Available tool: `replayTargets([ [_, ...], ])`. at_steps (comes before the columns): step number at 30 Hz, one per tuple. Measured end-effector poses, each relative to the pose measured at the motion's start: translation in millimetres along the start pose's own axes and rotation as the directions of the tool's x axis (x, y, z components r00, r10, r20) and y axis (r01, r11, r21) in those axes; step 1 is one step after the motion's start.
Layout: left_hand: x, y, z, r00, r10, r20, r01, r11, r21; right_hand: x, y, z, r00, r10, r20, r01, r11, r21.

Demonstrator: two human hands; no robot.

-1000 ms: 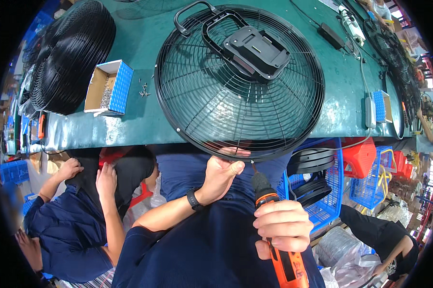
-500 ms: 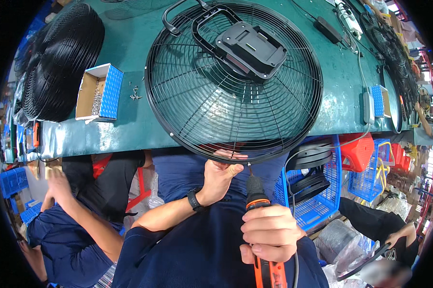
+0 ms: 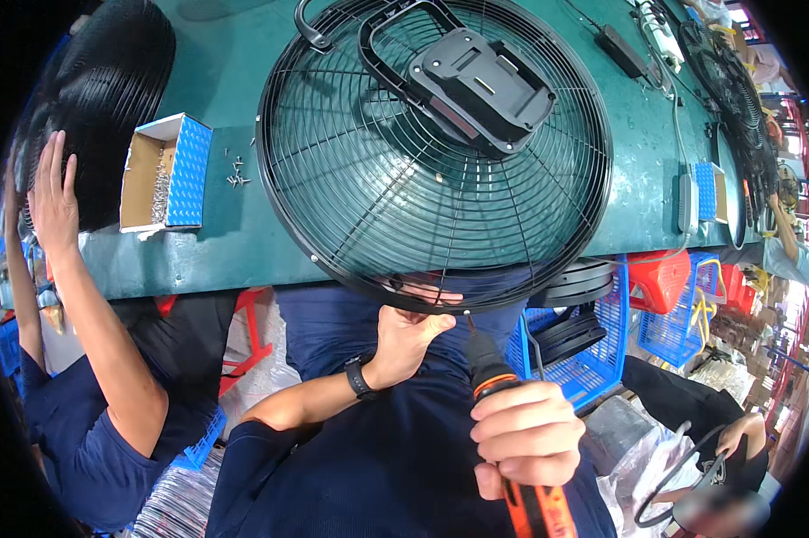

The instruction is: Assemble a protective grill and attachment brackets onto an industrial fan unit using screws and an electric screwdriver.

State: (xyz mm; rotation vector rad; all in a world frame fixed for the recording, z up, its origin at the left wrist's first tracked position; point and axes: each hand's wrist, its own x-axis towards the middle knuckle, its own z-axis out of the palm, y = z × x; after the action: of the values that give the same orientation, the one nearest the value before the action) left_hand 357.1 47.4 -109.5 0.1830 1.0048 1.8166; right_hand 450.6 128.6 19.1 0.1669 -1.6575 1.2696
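Observation:
A round black wire fan guard [image 3: 395, 206] lies tilted over the near edge of the table, with a black plastic mount [image 3: 485, 90] and a curved handle at its far side. My left hand [image 3: 407, 336] grips the guard's near rim, thumb below and fingers through or behind the wires. In my right hand [image 3: 528, 438] is an orange and black power screwdriver [image 3: 490, 363], its bit pointing up at the rim. The bit's tip is close to a small screw [image 3: 466, 313] on the rim, just right of my left thumb; I cannot tell whether they touch.
An open blue box of screws [image 3: 189, 170] stands to the left, several loose screws [image 3: 237, 175] beside it. Stacked guards [image 3: 108, 108] lie farther left, under a co-worker's hand [image 3: 55, 202]. Right of me are a blue crate [image 3: 615, 332] with black rings and a red stool [image 3: 660, 280].
My right hand and the screwdriver have shifted slightly right and down, the tool tilting more. The co-worker on the left has reached up to the stacked guards. My left hand stays on the rim.

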Motion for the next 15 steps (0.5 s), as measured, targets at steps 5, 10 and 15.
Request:
replayTargets([
  [5,-5,0,-2,0.999,-0.040,-0.015,0.039,0.999,-0.014,16,2,-2,0.993,0.114,0.025,-0.114,0.993,0.024],
  [10,-4,-4,-2,0.999,-0.037,0.005,0.037,0.997,-0.070,25,12,-14,0.982,0.181,0.052,-0.184,0.981,0.058],
  [15,-4,2,-4,0.999,0.001,0.049,0.000,1.000,-0.027,40,16,-13,0.967,0.230,0.107,-0.240,0.965,0.102],
])
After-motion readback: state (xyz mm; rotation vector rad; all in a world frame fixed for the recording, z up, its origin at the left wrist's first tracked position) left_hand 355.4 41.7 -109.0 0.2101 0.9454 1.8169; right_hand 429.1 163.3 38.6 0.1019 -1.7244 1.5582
